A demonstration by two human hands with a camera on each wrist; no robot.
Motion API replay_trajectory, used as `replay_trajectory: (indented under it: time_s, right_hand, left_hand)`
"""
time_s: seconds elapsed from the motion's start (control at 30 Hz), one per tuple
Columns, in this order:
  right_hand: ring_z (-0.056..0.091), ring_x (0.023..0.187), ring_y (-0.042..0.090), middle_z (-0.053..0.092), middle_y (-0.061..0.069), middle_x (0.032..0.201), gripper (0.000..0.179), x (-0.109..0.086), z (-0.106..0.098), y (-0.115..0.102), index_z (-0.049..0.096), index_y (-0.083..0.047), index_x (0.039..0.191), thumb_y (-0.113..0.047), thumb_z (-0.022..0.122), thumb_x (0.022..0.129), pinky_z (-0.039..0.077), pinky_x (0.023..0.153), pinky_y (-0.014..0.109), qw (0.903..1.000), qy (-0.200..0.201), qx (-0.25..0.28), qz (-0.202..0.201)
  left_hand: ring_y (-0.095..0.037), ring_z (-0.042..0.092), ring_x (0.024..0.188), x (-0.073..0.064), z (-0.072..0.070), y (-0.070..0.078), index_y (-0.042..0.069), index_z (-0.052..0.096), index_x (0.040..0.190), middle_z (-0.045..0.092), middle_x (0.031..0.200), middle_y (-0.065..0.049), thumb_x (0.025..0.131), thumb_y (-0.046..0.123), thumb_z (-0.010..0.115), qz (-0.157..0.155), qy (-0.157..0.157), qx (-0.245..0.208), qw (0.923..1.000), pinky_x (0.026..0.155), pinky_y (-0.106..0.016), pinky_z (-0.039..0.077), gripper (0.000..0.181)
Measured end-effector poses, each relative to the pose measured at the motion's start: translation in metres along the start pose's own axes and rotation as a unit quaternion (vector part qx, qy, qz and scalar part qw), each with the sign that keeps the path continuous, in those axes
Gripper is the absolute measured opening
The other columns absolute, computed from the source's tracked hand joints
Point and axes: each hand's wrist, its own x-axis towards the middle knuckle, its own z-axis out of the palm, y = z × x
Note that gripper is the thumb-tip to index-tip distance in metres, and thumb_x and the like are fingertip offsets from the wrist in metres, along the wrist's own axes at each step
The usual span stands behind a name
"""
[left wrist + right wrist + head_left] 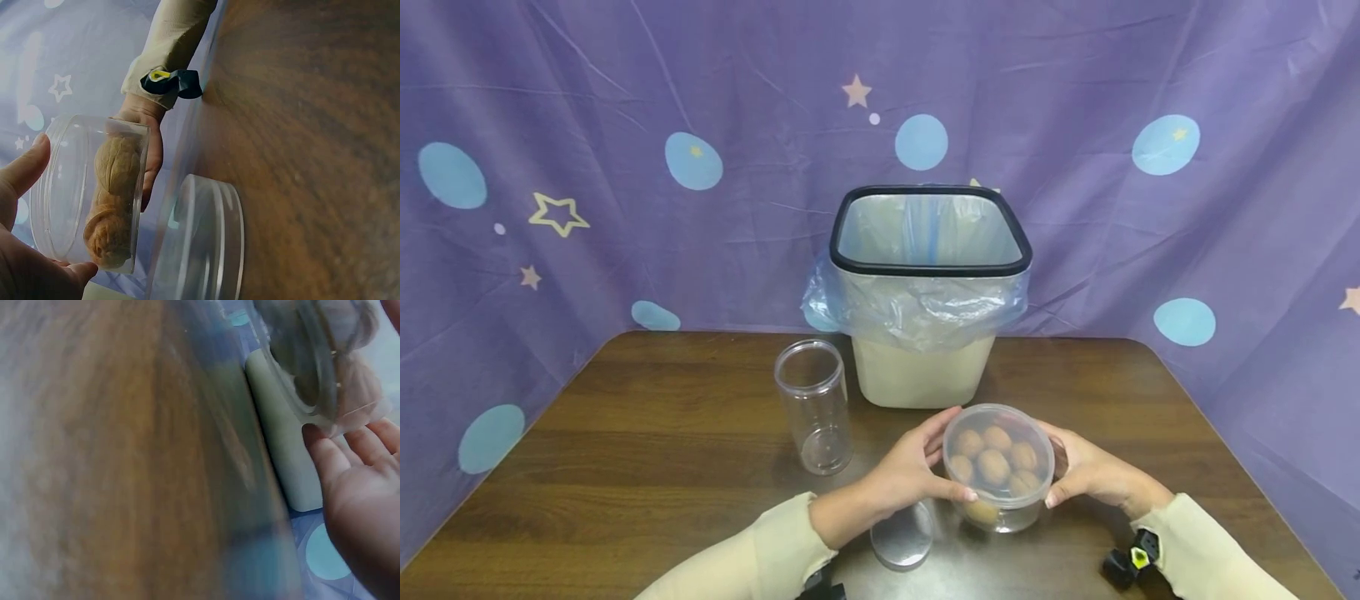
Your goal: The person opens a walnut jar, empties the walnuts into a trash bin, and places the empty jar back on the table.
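Both hands hold a round clear plastic tub of walnuts just above the table, its top looking covered by a translucent lid. My left hand grips the tub's left side, thumb at the front near the rim. On the opposite side my right hand holds it with thumb and fingers. In the left wrist view the walnuts lie along the tub's base. Beside the left forearm, a round clear lid lies on the table. A tall clear jar stands open at the left.
Behind the tub stands a cream bin with a black rim and a bluish plastic liner folded over it. The brown wooden table reaches back to a purple patterned cloth.
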Motion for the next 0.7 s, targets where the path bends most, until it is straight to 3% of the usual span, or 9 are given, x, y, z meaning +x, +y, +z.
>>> replay_trajectory:
  time_s: [0.27,0.4,0.57,0.7]
  right_hand:
    - [0.039,0.133,0.018,0.034,0.011,0.15,0.095,0.003,0.007,-0.007,0.017,0.002,0.148,-0.006,0.076,0.073,0.035,0.106,0.028,0.9998,-0.002,-0.001,-0.021]
    - [0.038,0.133,0.02,0.033,0.014,0.15,0.096,0.007,0.011,-0.014,0.016,0.003,0.148,-0.006,0.077,0.073,0.035,0.107,0.029,0.9994,-0.008,-0.002,-0.032]
    - [0.041,0.131,0.026,0.035,0.021,0.147,0.095,0.012,0.023,-0.025,0.018,0.005,0.147,-0.009,0.077,0.073,0.037,0.106,0.032,0.9987,-0.024,-0.01,-0.045]
    - [0.042,0.13,0.027,0.036,0.024,0.145,0.094,0.016,0.03,-0.033,0.019,0.006,0.146,-0.011,0.078,0.074,0.038,0.106,0.033,0.9977,-0.025,-0.03,-0.056]
  left_hand:
    - [-0.029,0.035,0.135,-0.006,-0.005,0.006,0.002,0.026,0.146,0.033,0.149,-0.014,0.065,-0.003,0.081,0.035,-0.006,0.021,0.9991,0.11,-0.034,0.03,0.098]
    - [-0.028,0.039,0.133,-0.01,-0.009,0.013,0.003,0.025,0.147,0.036,0.148,-0.013,0.065,0.002,0.082,0.047,-0.011,0.058,0.9972,0.11,-0.037,0.031,0.101]
    - [-0.025,0.042,0.131,-0.016,-0.015,0.021,0.008,0.02,0.15,0.039,0.146,-0.009,0.062,0.002,0.083,0.061,-0.042,0.079,0.9941,0.111,-0.044,0.027,0.108]
    - [-0.022,0.042,0.13,-0.02,-0.019,0.025,0.011,0.017,0.151,0.041,0.144,-0.01,0.061,-0.002,0.082,0.075,-0.066,0.059,0.9932,0.112,-0.041,0.024,0.112]
